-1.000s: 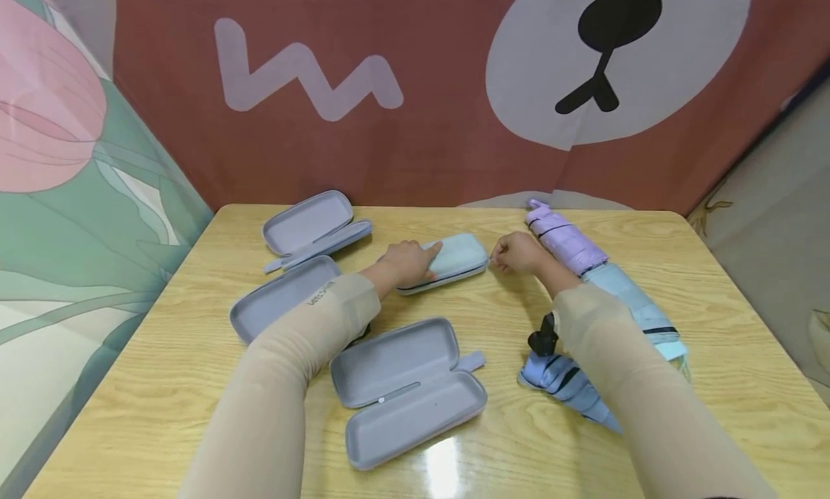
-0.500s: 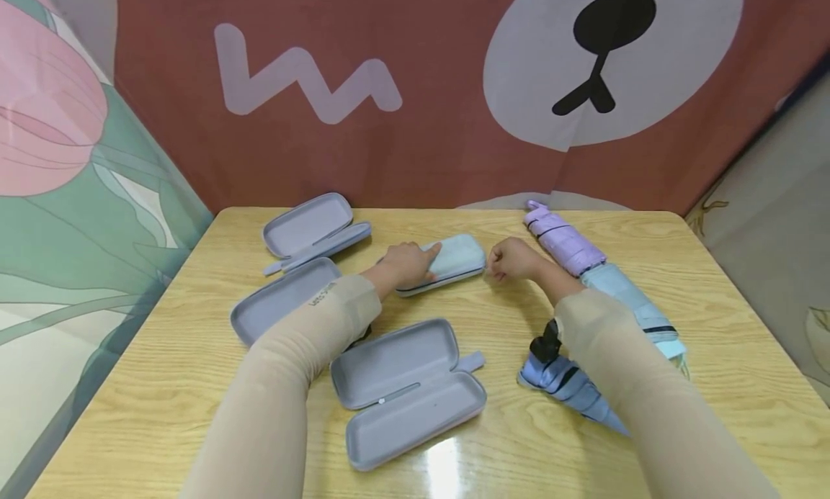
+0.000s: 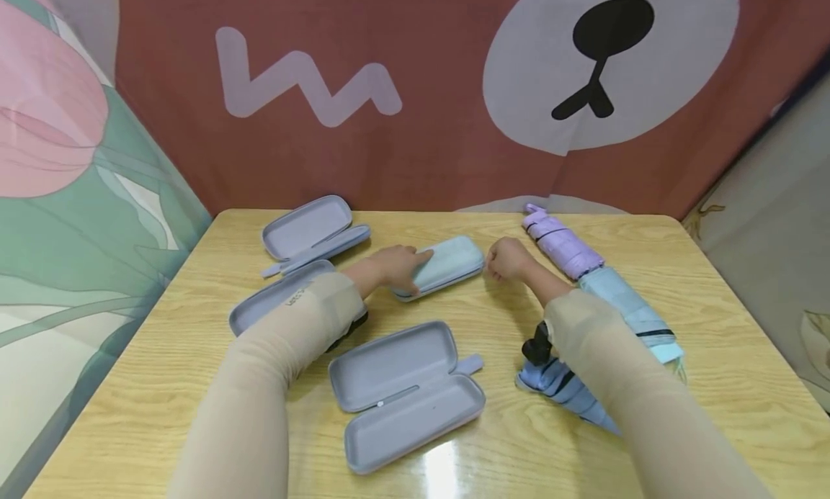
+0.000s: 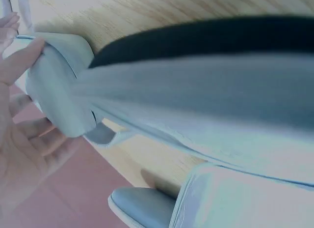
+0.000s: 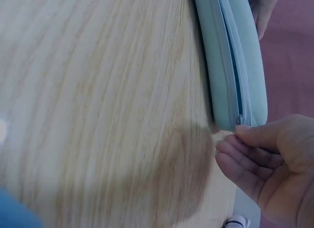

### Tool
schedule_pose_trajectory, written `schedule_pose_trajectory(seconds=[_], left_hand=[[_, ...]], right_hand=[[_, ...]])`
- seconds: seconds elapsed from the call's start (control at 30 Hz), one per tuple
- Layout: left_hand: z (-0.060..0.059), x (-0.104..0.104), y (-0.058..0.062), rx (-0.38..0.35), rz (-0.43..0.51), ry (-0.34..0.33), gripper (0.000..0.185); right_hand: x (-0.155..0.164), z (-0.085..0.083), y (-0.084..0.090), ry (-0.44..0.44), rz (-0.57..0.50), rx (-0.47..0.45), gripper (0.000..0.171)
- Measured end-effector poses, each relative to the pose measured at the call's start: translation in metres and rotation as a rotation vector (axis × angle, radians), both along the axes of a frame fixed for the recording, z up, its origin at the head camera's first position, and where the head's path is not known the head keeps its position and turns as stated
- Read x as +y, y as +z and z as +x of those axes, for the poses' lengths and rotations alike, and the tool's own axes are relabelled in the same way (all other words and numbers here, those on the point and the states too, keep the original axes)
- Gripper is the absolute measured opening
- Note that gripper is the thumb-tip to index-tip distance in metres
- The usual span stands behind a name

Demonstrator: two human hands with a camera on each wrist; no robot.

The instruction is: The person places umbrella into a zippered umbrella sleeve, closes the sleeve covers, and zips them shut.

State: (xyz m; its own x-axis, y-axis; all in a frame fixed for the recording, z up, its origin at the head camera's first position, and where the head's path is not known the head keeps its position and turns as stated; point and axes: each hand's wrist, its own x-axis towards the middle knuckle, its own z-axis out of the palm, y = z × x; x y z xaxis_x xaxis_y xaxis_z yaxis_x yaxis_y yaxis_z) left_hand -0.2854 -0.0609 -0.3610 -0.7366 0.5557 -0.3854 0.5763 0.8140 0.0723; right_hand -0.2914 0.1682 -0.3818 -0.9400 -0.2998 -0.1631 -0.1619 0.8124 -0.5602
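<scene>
A pale blue zippered case (image 3: 450, 260) lies at the table's middle back. My left hand (image 3: 392, 266) holds its left end, thumb across the top and fingers at the side. In the left wrist view the thumb and spread fingers lie around that case (image 4: 61, 90). My right hand (image 3: 507, 260) is at the opposite end. Seen from the right wrist, its thumb and index finger pinch the zipper pull (image 5: 240, 125) at the case's corner. A narrow dark gap runs between the zipper's edges (image 5: 233, 66).
An opened grey hinged case (image 3: 408, 394) lies in front. Two more opened grey cases are at left: one at the back (image 3: 308, 225), another (image 3: 272, 297) partly under my left sleeve. Folded purple (image 3: 564, 243), light blue (image 3: 625, 301) and blue (image 3: 567, 391) umbrellas lie at right.
My left hand has shifted slightly left along the case, uncovering more of its top. The right hand has moved a little left and keeps to the case's right end.
</scene>
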Motion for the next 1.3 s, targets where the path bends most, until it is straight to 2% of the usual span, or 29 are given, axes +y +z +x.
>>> schedule_pose_trajectory(seconds=[0.23,0.43,0.57,0.87,1.0,1.3], left_hand=[[0.006,-0.003,0.004,-0.032,0.022,-0.038,0.094],[0.008,-0.002,0.002,0.018,-0.005,-0.133,0.095],[0.009,-0.002,0.002,0.054,-0.023,-0.155,0.095],[0.010,-0.002,0.003,0.069,-0.033,-0.140,0.094],[0.012,-0.001,0.002,0.062,-0.032,-0.121,0.094],[0.015,0.007,-0.006,0.065,-0.053,-0.020,0.091]], right_hand=[[0.001,-0.007,-0.001,-0.057,0.018,0.044,0.019],[0.000,-0.010,-0.004,-0.106,-0.029,0.067,0.018],[-0.001,-0.011,-0.005,-0.105,-0.049,0.086,0.017],[-0.005,-0.008,-0.002,-0.098,-0.140,0.003,0.018],[-0.006,-0.006,-0.003,-0.059,-0.178,-0.019,0.016],[-0.015,-0.004,-0.008,-0.022,-0.197,-0.030,0.016]])
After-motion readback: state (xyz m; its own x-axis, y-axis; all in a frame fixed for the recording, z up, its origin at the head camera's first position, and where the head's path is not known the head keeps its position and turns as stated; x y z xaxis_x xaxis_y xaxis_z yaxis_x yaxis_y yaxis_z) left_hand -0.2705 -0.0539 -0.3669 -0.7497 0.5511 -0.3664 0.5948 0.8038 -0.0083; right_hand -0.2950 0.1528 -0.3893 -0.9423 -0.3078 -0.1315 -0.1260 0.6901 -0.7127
